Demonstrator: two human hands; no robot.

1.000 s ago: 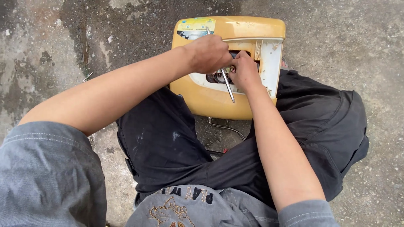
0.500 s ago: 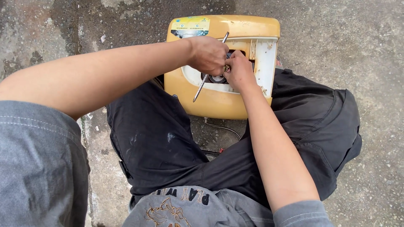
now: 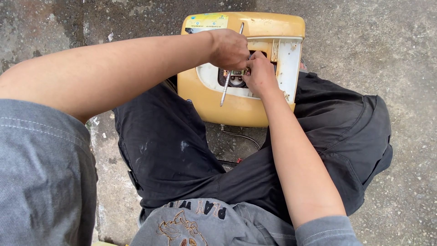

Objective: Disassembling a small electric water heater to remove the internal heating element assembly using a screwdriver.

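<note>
Yellow appliance housing (image 3: 236, 107), upright on the concrete floor (image 3: 400, 41) between the knees, open panel facing the person. Left hand (image 3: 230, 48): grip clenched around a slim metal tool (image 3: 225, 89), shaft angled down across the opening. Right hand (image 3: 260, 73): fingertips pinching a small part (image 3: 237, 73) at the dark round recess, touching the left hand.

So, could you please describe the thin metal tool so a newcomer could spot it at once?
Start at the yellow plastic appliance casing on the concrete floor. The left hand there holds a slim silvery metal rod, the only long bright thing slanting across its white panel.
</note>
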